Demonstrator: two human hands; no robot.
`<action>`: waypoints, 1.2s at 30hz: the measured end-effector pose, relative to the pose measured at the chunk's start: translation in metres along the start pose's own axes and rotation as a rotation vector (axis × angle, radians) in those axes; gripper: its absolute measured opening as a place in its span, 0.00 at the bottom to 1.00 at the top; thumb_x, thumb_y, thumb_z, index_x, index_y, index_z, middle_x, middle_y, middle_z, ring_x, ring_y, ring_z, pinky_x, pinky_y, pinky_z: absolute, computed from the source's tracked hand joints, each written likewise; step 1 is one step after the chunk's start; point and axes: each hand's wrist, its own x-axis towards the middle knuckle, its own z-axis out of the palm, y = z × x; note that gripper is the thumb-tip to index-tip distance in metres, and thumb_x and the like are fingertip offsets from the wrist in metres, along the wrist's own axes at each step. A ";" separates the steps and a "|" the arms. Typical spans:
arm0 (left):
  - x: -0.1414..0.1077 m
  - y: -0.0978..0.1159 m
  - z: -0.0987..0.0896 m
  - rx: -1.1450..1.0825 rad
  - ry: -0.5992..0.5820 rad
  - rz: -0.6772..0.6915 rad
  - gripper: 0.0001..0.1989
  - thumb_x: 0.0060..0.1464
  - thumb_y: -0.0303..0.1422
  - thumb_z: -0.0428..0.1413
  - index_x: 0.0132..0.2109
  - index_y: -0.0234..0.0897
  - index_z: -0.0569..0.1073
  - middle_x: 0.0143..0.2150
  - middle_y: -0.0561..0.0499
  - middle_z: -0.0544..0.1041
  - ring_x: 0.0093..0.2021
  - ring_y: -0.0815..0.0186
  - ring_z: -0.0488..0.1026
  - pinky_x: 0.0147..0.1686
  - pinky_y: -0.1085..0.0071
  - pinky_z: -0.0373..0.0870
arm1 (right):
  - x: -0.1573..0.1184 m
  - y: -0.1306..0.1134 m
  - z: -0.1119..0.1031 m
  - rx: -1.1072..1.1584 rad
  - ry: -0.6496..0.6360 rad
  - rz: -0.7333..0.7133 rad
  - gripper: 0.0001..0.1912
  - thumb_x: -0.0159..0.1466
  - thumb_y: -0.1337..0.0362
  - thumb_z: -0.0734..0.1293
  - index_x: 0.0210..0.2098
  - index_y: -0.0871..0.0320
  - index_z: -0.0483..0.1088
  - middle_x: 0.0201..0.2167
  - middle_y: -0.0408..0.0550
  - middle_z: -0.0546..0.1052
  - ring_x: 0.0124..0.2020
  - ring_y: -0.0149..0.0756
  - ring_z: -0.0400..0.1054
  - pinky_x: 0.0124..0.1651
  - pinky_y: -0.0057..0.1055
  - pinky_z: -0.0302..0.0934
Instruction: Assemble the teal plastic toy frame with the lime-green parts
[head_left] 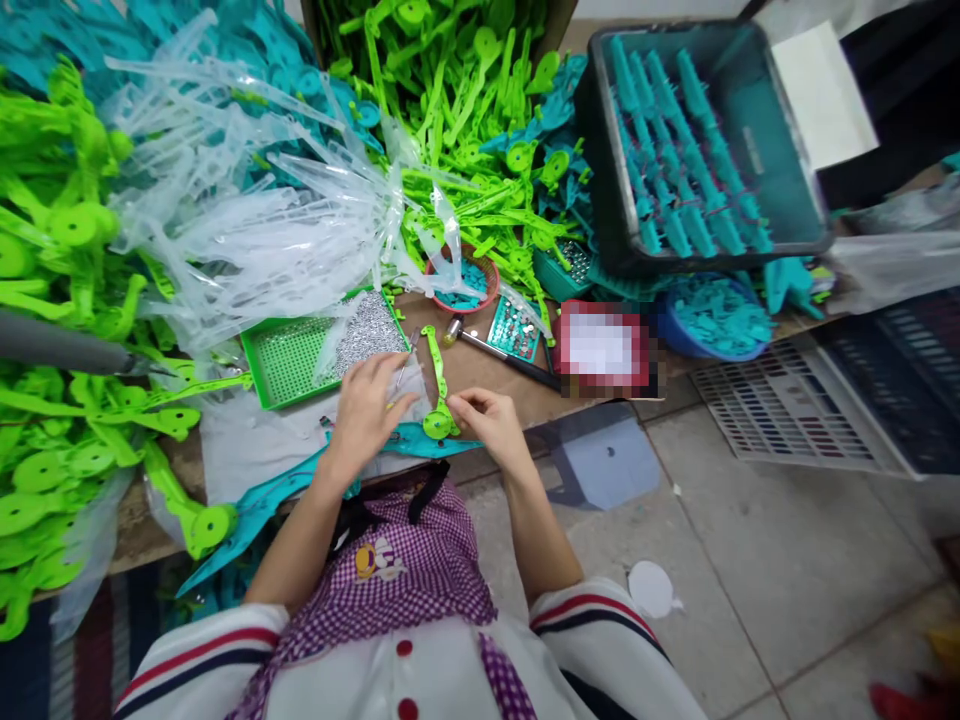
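My left hand (366,408) hovers over the work spot, thumb and index finger apart, next to a thin metal tool (409,358) whose kind I cannot make out. A lime green plastic part (438,385) with a round disc at its near end lies upright in the view, between both hands. My right hand (491,422) has thumb and fingers pinched at the right edge of this part, near the disc. Under it, a long curved teal plastic part (277,492) stretches along the table's front edge.
A green tray (289,365) of small metal pieces stands left, a hammer (495,350) right. Behind are heaps of lime green parts (465,110) and clear plastic pieces (247,230). At right stand a black bin (795,130) with teal parts and a blue bowl (679,340).
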 end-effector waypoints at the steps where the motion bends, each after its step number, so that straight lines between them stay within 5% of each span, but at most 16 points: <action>1: -0.004 -0.002 -0.003 0.025 0.055 -0.044 0.25 0.60 0.42 0.56 0.61 0.38 0.65 0.56 0.39 0.72 0.58 0.54 0.68 0.58 0.54 0.63 | -0.002 0.000 -0.002 -0.020 0.003 0.010 0.20 0.53 0.46 0.71 0.26 0.57 0.75 0.19 0.42 0.73 0.20 0.30 0.63 0.24 0.27 0.59; 3: -0.010 -0.001 -0.007 0.046 0.093 -0.041 0.28 0.59 0.43 0.57 0.62 0.36 0.64 0.58 0.37 0.70 0.61 0.52 0.66 0.60 0.53 0.61 | -0.006 -0.002 -0.003 -0.044 -0.008 0.014 0.18 0.53 0.47 0.71 0.26 0.57 0.75 0.20 0.42 0.74 0.21 0.30 0.64 0.24 0.27 0.58; 5: -0.012 0.005 -0.007 0.001 0.001 0.082 0.23 0.62 0.40 0.55 0.61 0.38 0.66 0.58 0.40 0.72 0.60 0.55 0.67 0.63 0.51 0.58 | -0.007 -0.004 -0.001 -0.018 -0.049 0.010 0.18 0.53 0.47 0.72 0.26 0.57 0.75 0.19 0.41 0.73 0.20 0.29 0.63 0.23 0.26 0.57; 9: -0.010 0.016 0.010 -0.206 -0.149 0.185 0.13 0.67 0.34 0.47 0.50 0.40 0.75 0.40 0.48 0.80 0.41 0.64 0.77 0.54 0.59 0.69 | -0.005 -0.008 0.007 0.177 -0.083 0.084 0.22 0.50 0.44 0.73 0.25 0.57 0.73 0.17 0.38 0.70 0.17 0.26 0.61 0.21 0.25 0.58; 13: -0.014 0.010 0.020 -0.257 -0.060 0.087 0.13 0.66 0.36 0.49 0.42 0.39 0.78 0.34 0.49 0.80 0.36 0.65 0.77 0.39 0.68 0.73 | -0.008 -0.006 0.008 0.386 -0.142 0.154 0.25 0.44 0.46 0.77 0.32 0.57 0.74 0.22 0.41 0.76 0.23 0.29 0.70 0.30 0.27 0.68; 16: -0.020 0.004 0.020 -0.259 -0.006 0.097 0.13 0.66 0.35 0.50 0.41 0.38 0.78 0.33 0.49 0.81 0.35 0.66 0.77 0.41 0.67 0.72 | -0.012 -0.003 0.009 0.431 -0.144 0.141 0.23 0.47 0.47 0.77 0.35 0.56 0.76 0.28 0.44 0.80 0.31 0.31 0.75 0.39 0.30 0.71; 22: -0.023 0.006 0.019 -0.226 0.068 0.148 0.10 0.64 0.36 0.53 0.40 0.40 0.78 0.35 0.52 0.83 0.34 0.67 0.79 0.49 0.63 0.67 | -0.013 0.002 0.015 0.257 -0.006 -0.067 0.16 0.51 0.49 0.76 0.31 0.54 0.80 0.32 0.46 0.81 0.36 0.33 0.74 0.43 0.31 0.69; 29: -0.023 0.011 0.015 -0.141 0.140 0.136 0.08 0.63 0.34 0.56 0.37 0.42 0.78 0.32 0.55 0.83 0.32 0.68 0.79 0.52 0.61 0.60 | -0.015 0.006 0.019 0.302 0.007 0.038 0.19 0.48 0.48 0.76 0.31 0.56 0.78 0.24 0.42 0.78 0.26 0.30 0.71 0.34 0.29 0.69; 36: -0.021 0.012 0.012 -0.104 0.143 0.206 0.08 0.63 0.33 0.55 0.36 0.42 0.78 0.32 0.57 0.82 0.32 0.69 0.78 0.57 0.60 0.52 | -0.017 0.004 0.018 0.239 0.001 -0.005 0.19 0.49 0.47 0.75 0.29 0.57 0.77 0.24 0.42 0.77 0.26 0.30 0.69 0.33 0.29 0.68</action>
